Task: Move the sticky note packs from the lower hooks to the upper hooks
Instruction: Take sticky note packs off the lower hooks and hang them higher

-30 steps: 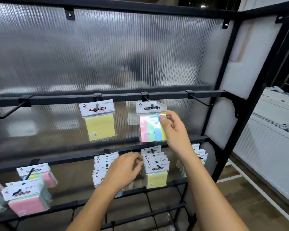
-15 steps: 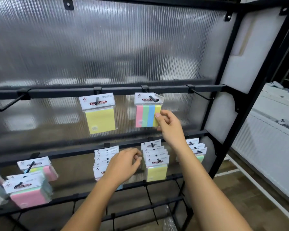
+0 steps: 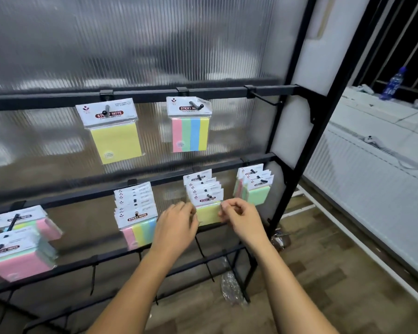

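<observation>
Currently yellow pack [image 3: 208, 214] is flanked by left hand [image 3: 176, 225] and right hand [image 3: 239, 219], equally near; fingers [image 3: 229, 209] are curled at its side edges, grasp cannot be confirmed.

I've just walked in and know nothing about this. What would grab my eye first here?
Two bright packs hang alone under the upper rail: the upper yellow pack on the left and the striped pack to its right. Below, the left hand and right hand flank the lower yellow pack, at the front of a crowded lower hook. Whether they grip it is unclear.
</observation>
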`<state>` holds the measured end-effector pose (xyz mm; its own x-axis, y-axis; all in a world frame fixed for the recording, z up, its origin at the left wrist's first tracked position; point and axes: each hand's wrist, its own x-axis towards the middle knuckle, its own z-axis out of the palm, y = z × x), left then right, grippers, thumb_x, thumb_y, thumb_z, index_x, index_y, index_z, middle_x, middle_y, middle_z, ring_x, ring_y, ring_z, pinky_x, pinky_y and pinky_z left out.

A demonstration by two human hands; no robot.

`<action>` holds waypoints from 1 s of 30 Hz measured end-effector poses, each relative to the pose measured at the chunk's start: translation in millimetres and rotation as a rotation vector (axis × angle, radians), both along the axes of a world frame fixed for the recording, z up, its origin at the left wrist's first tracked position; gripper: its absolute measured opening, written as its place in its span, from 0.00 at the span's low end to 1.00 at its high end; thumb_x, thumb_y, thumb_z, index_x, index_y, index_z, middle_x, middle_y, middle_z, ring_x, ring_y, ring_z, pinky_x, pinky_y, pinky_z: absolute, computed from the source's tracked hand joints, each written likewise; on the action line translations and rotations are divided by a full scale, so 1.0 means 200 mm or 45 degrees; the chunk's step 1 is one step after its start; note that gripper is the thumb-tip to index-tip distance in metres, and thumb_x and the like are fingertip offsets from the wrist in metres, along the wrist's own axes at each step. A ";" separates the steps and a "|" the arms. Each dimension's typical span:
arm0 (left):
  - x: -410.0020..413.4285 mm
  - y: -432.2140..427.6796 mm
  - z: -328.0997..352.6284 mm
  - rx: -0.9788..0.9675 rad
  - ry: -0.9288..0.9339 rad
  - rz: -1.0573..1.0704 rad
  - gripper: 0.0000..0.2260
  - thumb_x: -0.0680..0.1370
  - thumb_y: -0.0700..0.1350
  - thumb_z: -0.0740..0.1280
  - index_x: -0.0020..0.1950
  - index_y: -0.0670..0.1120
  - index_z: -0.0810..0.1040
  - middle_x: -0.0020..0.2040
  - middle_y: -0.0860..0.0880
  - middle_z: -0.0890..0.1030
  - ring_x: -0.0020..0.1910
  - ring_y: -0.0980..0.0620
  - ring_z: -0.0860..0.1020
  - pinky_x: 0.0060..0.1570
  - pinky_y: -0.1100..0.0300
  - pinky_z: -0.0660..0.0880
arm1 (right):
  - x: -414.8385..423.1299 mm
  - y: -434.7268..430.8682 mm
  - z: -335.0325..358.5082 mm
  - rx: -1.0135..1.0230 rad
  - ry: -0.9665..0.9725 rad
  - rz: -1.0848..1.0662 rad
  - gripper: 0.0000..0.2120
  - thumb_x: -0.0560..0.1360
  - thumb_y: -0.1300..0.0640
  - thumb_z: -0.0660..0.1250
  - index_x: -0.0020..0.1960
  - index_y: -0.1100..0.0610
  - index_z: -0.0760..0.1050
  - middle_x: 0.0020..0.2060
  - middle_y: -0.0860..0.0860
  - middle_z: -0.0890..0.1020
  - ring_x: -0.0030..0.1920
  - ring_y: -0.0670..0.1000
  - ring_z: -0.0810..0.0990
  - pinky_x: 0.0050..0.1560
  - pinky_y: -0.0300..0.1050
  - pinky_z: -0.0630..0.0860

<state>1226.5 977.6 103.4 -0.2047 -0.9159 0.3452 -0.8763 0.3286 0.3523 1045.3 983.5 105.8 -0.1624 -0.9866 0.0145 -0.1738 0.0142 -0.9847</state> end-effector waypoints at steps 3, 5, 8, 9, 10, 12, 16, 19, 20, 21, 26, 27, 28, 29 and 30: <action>-0.02 0.03 -0.06 0.069 0.084 -0.008 0.06 0.78 0.47 0.63 0.52 0.49 0.77 0.47 0.53 0.79 0.48 0.51 0.76 0.49 0.55 0.74 | -0.06 0.08 -0.07 0.068 0.120 -0.063 0.06 0.78 0.59 0.65 0.44 0.56 0.79 0.36 0.54 0.85 0.38 0.49 0.82 0.50 0.53 0.79; -0.02 0.03 -0.10 0.110 0.135 0.007 0.06 0.78 0.47 0.63 0.53 0.48 0.77 0.47 0.52 0.79 0.48 0.51 0.76 0.48 0.54 0.76 | -0.09 0.10 -0.09 0.100 0.153 -0.112 0.08 0.78 0.59 0.66 0.41 0.52 0.79 0.36 0.52 0.85 0.38 0.49 0.82 0.49 0.53 0.79; -0.05 0.02 -0.14 0.169 0.220 0.074 0.06 0.78 0.48 0.64 0.51 0.47 0.77 0.47 0.51 0.79 0.48 0.50 0.77 0.47 0.52 0.77 | -0.13 0.12 -0.09 0.112 0.197 -0.179 0.09 0.77 0.57 0.66 0.39 0.49 0.79 0.36 0.51 0.85 0.38 0.49 0.80 0.43 0.46 0.77; -0.06 0.02 -0.14 0.186 0.249 0.103 0.06 0.78 0.48 0.64 0.51 0.47 0.77 0.47 0.51 0.79 0.48 0.50 0.77 0.47 0.51 0.77 | -0.15 0.12 -0.08 0.112 0.230 -0.188 0.09 0.77 0.58 0.66 0.39 0.49 0.79 0.36 0.51 0.85 0.37 0.48 0.79 0.42 0.41 0.76; -0.07 0.02 -0.15 0.201 0.274 0.133 0.06 0.78 0.48 0.64 0.50 0.47 0.76 0.46 0.51 0.79 0.48 0.50 0.77 0.47 0.51 0.77 | -0.17 0.12 -0.07 0.109 0.277 -0.199 0.08 0.77 0.59 0.66 0.41 0.50 0.79 0.37 0.50 0.84 0.38 0.47 0.79 0.41 0.36 0.75; -0.10 0.01 -0.15 0.214 0.317 0.202 0.06 0.78 0.49 0.64 0.51 0.47 0.75 0.46 0.52 0.78 0.47 0.50 0.77 0.46 0.51 0.77 | -0.21 0.11 -0.07 0.095 0.342 -0.198 0.06 0.77 0.59 0.66 0.42 0.52 0.79 0.37 0.49 0.84 0.40 0.48 0.81 0.45 0.34 0.75; -0.17 0.02 -0.14 0.199 0.339 0.335 0.10 0.79 0.51 0.64 0.55 0.46 0.73 0.48 0.51 0.77 0.48 0.51 0.76 0.46 0.55 0.74 | -0.30 0.03 -0.13 0.109 0.411 -0.148 0.06 0.75 0.52 0.68 0.42 0.53 0.80 0.37 0.47 0.84 0.44 0.50 0.83 0.52 0.47 0.78; -0.22 0.03 -0.14 0.181 0.361 0.437 0.11 0.79 0.51 0.64 0.56 0.45 0.72 0.50 0.50 0.76 0.48 0.50 0.75 0.45 0.57 0.72 | -0.38 -0.03 -0.15 0.117 0.431 -0.102 0.06 0.75 0.52 0.68 0.43 0.54 0.80 0.37 0.46 0.84 0.43 0.49 0.82 0.52 0.45 0.77; -0.24 0.03 -0.15 0.191 0.371 0.468 0.12 0.79 0.51 0.64 0.56 0.44 0.72 0.50 0.49 0.76 0.49 0.50 0.75 0.46 0.57 0.71 | -0.42 -0.05 -0.16 0.109 0.437 -0.090 0.06 0.75 0.53 0.68 0.42 0.53 0.80 0.38 0.46 0.83 0.44 0.49 0.81 0.50 0.43 0.76; -0.26 0.03 -0.15 0.201 0.382 0.492 0.12 0.79 0.51 0.65 0.57 0.44 0.72 0.51 0.49 0.76 0.49 0.50 0.75 0.46 0.57 0.72 | -0.45 -0.07 -0.16 0.099 0.440 -0.087 0.05 0.75 0.54 0.68 0.43 0.54 0.79 0.38 0.46 0.83 0.44 0.49 0.81 0.48 0.40 0.74; -0.37 0.04 -0.20 0.220 0.436 0.609 0.11 0.78 0.51 0.66 0.53 0.46 0.71 0.50 0.48 0.78 0.48 0.48 0.77 0.48 0.52 0.75 | -0.61 -0.18 -0.19 0.060 0.457 -0.098 0.13 0.75 0.54 0.70 0.56 0.59 0.74 0.47 0.53 0.80 0.48 0.51 0.78 0.51 0.40 0.71; -0.39 0.04 -0.20 0.223 0.445 0.634 0.11 0.77 0.51 0.67 0.52 0.46 0.70 0.49 0.48 0.78 0.48 0.47 0.77 0.47 0.52 0.74 | -0.63 -0.21 -0.21 0.041 0.477 -0.099 0.16 0.74 0.54 0.70 0.59 0.58 0.73 0.50 0.55 0.79 0.50 0.53 0.78 0.55 0.45 0.73; -0.41 0.05 -0.21 0.222 0.457 0.655 0.11 0.77 0.50 0.67 0.51 0.46 0.70 0.49 0.48 0.78 0.48 0.46 0.77 0.46 0.53 0.73 | -0.65 -0.23 -0.21 0.026 0.493 -0.096 0.19 0.74 0.54 0.71 0.61 0.58 0.71 0.53 0.56 0.77 0.51 0.55 0.78 0.58 0.50 0.74; -0.42 0.05 -0.21 0.219 0.477 0.674 0.11 0.77 0.50 0.67 0.50 0.46 0.69 0.48 0.48 0.78 0.47 0.46 0.76 0.45 0.53 0.72 | -0.66 -0.24 -0.20 0.020 0.502 -0.094 0.22 0.74 0.54 0.71 0.64 0.59 0.69 0.56 0.56 0.75 0.53 0.55 0.78 0.60 0.52 0.74; -0.44 0.05 -0.21 0.217 0.501 0.692 0.11 0.77 0.50 0.68 0.50 0.46 0.68 0.48 0.48 0.78 0.47 0.45 0.76 0.44 0.53 0.72 | -0.67 -0.25 -0.19 0.016 0.505 -0.091 0.24 0.74 0.55 0.71 0.66 0.59 0.67 0.58 0.55 0.74 0.54 0.55 0.76 0.62 0.52 0.73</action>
